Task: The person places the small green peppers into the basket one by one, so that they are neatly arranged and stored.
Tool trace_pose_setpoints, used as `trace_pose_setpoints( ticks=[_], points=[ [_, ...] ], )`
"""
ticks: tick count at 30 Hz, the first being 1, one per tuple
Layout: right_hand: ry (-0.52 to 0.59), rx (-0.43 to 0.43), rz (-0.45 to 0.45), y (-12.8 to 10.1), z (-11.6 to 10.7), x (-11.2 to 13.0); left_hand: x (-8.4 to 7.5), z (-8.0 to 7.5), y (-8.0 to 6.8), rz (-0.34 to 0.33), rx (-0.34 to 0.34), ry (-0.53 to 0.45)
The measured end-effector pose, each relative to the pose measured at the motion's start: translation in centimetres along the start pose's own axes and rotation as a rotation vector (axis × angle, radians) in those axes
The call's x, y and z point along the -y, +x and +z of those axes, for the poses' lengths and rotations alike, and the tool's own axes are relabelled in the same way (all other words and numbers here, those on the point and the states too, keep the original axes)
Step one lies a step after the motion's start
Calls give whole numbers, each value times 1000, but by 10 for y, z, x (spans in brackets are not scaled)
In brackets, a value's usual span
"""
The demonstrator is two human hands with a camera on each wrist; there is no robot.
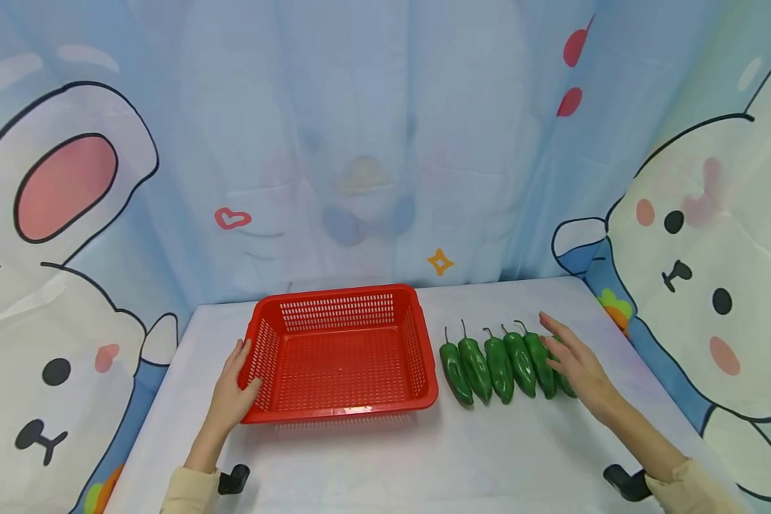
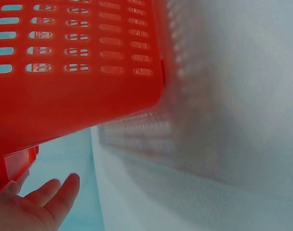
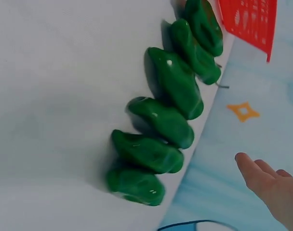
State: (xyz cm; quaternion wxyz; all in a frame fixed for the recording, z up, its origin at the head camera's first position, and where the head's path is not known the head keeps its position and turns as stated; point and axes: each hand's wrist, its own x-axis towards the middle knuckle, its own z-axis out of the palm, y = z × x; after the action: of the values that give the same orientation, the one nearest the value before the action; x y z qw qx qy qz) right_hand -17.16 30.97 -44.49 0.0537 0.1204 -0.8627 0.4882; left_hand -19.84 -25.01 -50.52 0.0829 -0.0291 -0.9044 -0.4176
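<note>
On the white table [image 1: 385, 457], toward its back edge, a red basket [image 1: 340, 357] is sitting with nothing in it; the left hand [image 1: 234, 389] is resting flat against the basket's left wall, fingers straight, steadying rather than gripping. Right of the basket, six green peppers [image 1: 497, 364] are lying side by side in a row, stems pointing to the back edge. The right hand [image 1: 575, 360] is hovering over the peppers at the right end of the row, fingers extended and relaxed, holding nothing; whether it is touching a pepper I cannot tell. Judging by this, the step in hand is reaching for the first pepper at the row's right end. The next move is calling for fingers closing round one pepper without nudging its neighbours. No brand, label or readable writing is showing anywhere.
</note>
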Motion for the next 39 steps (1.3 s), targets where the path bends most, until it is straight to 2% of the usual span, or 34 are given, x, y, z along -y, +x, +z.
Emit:
trace_pose_setpoints(
  ticks=[9,18,30,39],
  points=[
    [115,-16,154,5,-26,-32,-1,-2,-2,-40,15,-5],
    [112,-24,324,10,-43,-59,-4,-2,-2,-25,15,-13],
    [149,-25,474,15,-40,-83,-1,-1,-1,-2,14,-52],
    [65,-123,646,19,-32,-120,0,2,0,-11,18,-110]
  ],
)
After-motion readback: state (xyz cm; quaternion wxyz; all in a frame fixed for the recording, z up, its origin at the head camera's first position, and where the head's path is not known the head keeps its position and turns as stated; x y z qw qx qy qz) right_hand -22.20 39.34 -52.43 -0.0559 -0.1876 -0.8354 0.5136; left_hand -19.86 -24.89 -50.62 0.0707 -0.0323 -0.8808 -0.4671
